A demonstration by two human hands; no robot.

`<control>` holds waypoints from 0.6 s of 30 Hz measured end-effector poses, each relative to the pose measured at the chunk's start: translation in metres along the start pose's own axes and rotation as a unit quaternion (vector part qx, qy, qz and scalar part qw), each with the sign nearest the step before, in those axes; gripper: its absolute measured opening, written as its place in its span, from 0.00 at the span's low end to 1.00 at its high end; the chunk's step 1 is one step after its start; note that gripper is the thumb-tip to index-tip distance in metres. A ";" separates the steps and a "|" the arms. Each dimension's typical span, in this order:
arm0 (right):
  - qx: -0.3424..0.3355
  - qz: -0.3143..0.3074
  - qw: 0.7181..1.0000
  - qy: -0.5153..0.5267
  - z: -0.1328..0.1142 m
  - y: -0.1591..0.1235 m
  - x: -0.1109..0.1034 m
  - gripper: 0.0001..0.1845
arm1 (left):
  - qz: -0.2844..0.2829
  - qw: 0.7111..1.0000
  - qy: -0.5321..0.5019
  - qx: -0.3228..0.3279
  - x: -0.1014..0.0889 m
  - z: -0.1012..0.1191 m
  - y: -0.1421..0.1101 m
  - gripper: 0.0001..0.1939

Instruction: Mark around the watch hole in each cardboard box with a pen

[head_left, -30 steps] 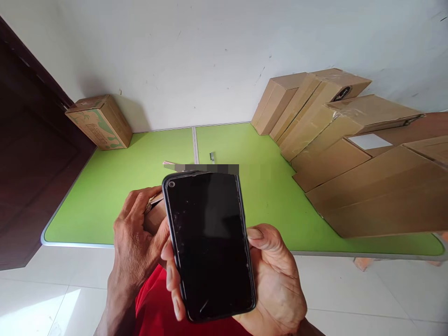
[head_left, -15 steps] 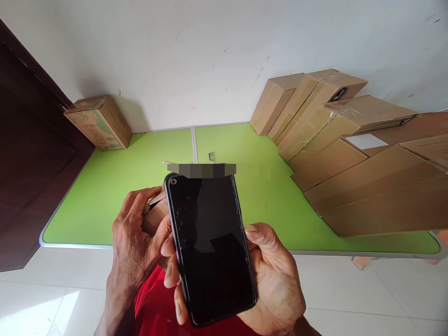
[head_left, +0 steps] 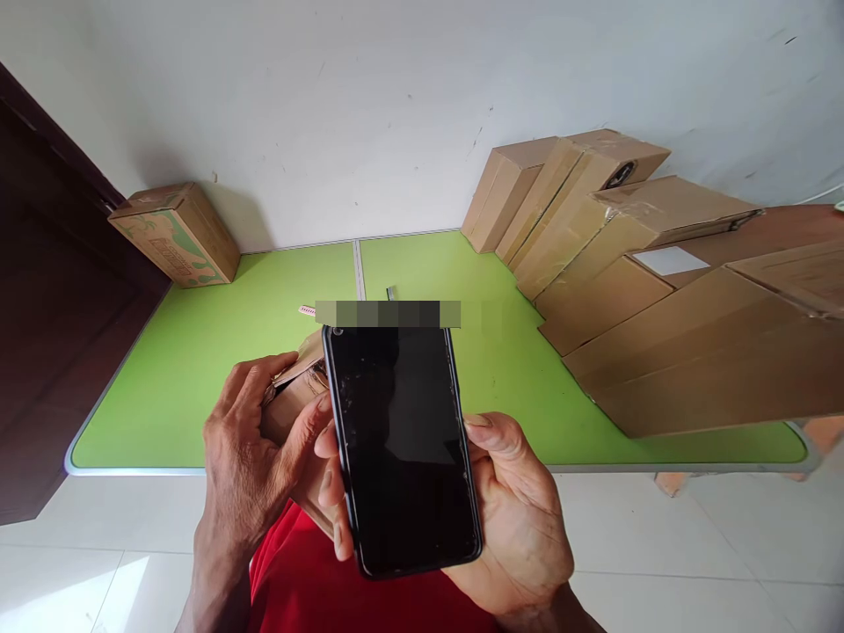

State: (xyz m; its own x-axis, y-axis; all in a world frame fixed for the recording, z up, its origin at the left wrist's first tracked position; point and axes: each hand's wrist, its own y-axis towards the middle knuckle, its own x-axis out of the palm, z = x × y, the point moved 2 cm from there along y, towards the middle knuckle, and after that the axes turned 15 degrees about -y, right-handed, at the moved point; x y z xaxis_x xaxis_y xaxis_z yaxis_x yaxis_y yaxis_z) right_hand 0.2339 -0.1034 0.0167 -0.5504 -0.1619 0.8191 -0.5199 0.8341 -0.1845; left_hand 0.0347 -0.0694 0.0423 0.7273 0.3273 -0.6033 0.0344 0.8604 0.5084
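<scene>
A black smartphone (head_left: 409,457) with a dark screen is held upright in my right hand (head_left: 518,519), thumb on its right edge and fingertips round its left edge. A pixelated strip covers the phone's top end. My left hand (head_left: 247,448) is closed on a brown cardboard box (head_left: 290,409) at the table's near edge. Fingers lie on its far left side and the thumb on its near side. The box's upper edge looks parted, with a dark gap. Much of the box is hidden behind the phone.
The green table (head_left: 178,369) has a metal rim. A printed carton (head_left: 178,237) stands at the back left. Several cardboard boxes (head_left: 699,352) lean in a row on the right. A small pink strip (head_left: 307,310) and a small dark item (head_left: 390,293) lie mid-table.
The phone has shifted slightly right and up in the view, uncovering more of the box behind it. The table and boxes sit a little further left in view. Both holds are unchanged.
</scene>
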 end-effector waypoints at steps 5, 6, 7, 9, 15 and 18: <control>-0.031 -0.003 0.999 -0.012 0.000 0.004 0.004 0.27 | -0.005 1.000 -0.003 0.000 0.001 -0.001 -0.001 0.26; -0.028 -0.008 1.000 -0.010 0.000 0.004 0.003 0.28 | -0.005 1.000 -0.004 -0.002 0.001 -0.002 -0.001 0.26; -0.020 -0.017 1.000 -0.007 0.000 0.004 0.003 0.29 | -0.006 1.000 -0.004 -0.006 0.001 -0.002 -0.001 0.26; -0.001 -0.034 0.999 0.003 0.001 0.002 0.001 0.32 | -0.004 1.000 -0.003 -0.012 0.001 -0.002 -0.001 0.23; 0.008 -0.060 0.998 -0.004 0.001 0.001 0.002 0.35 | -0.003 0.999 -0.026 -0.025 0.001 -0.001 -0.001 0.20; 0.003 -0.062 0.998 -0.015 0.000 0.002 0.007 0.29 | -0.012 0.998 -0.037 -0.047 0.001 0.002 0.000 0.17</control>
State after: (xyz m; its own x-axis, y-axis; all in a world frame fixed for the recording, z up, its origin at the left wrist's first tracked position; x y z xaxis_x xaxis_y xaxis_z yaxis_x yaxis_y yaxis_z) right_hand 0.2288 -0.1031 0.0220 -0.5006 -0.2802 0.8191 -0.5893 0.8034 -0.0853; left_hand 0.0366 -0.0700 0.0432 0.7754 0.2804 -0.5658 -0.0101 0.9014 0.4329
